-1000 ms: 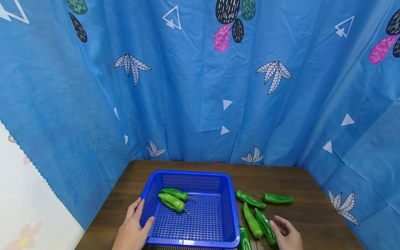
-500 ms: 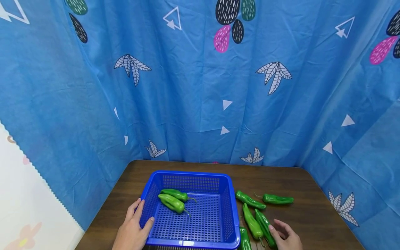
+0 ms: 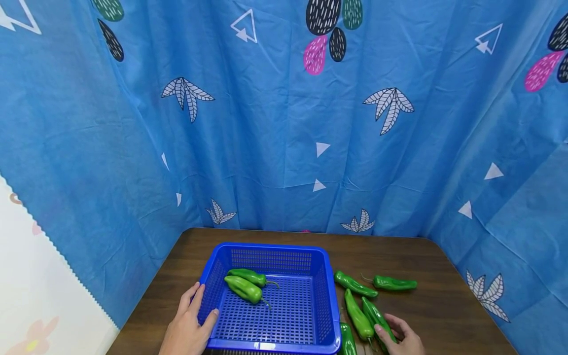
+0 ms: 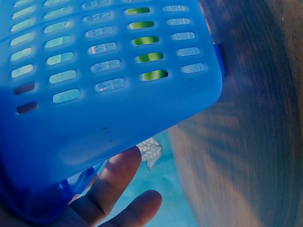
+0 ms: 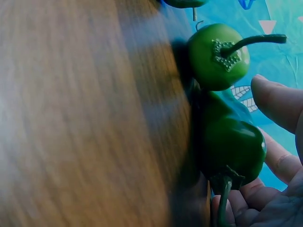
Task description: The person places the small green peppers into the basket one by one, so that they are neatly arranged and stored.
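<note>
Taking the dark pepper (image 3: 373, 313): likely best by closing thumb and fingers round its middle; it lies on the table (image 3: 452, 305), right of the blue basket (image 3: 270, 245).
Right hand (image 3: 406, 340): thumb and fingers apart, straddling that pepper.
Left hand (image 3: 186, 328): fingers spread, resting at the basket's left rim.
In the way: a paler pepper (image 3: 358, 315) just left, easily dragged along.
Around: two peppers (image 3: 244, 289) inside, far left; two loose peppers (image 3: 395, 283) on the far right.
</note>
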The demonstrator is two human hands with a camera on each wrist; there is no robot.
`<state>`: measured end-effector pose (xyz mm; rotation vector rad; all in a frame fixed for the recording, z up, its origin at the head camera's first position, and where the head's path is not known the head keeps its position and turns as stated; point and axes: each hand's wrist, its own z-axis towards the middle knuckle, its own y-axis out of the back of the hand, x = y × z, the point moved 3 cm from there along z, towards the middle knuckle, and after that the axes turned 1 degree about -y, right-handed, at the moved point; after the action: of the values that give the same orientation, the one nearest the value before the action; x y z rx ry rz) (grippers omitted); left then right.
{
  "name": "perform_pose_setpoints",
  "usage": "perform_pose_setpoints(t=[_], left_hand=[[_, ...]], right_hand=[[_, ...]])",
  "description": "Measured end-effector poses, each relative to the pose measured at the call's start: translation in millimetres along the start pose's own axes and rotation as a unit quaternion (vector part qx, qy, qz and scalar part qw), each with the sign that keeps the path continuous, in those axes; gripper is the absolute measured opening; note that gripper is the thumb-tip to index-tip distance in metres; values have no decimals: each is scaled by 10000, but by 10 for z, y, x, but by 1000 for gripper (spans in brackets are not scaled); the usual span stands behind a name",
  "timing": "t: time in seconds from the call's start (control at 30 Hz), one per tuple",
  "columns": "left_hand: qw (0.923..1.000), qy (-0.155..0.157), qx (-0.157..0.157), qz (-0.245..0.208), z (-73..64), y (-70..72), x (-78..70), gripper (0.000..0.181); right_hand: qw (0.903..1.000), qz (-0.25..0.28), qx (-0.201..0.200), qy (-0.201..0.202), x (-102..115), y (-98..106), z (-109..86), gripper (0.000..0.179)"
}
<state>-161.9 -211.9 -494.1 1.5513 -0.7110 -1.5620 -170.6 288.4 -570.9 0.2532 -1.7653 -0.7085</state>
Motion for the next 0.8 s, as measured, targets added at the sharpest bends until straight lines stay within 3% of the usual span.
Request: perform_pose_setpoints(t=[0.17, 0.3, 0.8], left_hand=[[10000, 16, 23, 12, 0, 1, -4, 75], [10000, -17, -6, 2, -2, 7, -8, 75], [10000, -38, -17, 10, 1, 3, -4, 75]], right_hand=[[9998, -116, 157, -46, -19, -31, 9, 100], [9999, -146, 39, 35, -27, -42, 18, 103], [9996, -236, -130, 47, -34, -23, 48, 92]])
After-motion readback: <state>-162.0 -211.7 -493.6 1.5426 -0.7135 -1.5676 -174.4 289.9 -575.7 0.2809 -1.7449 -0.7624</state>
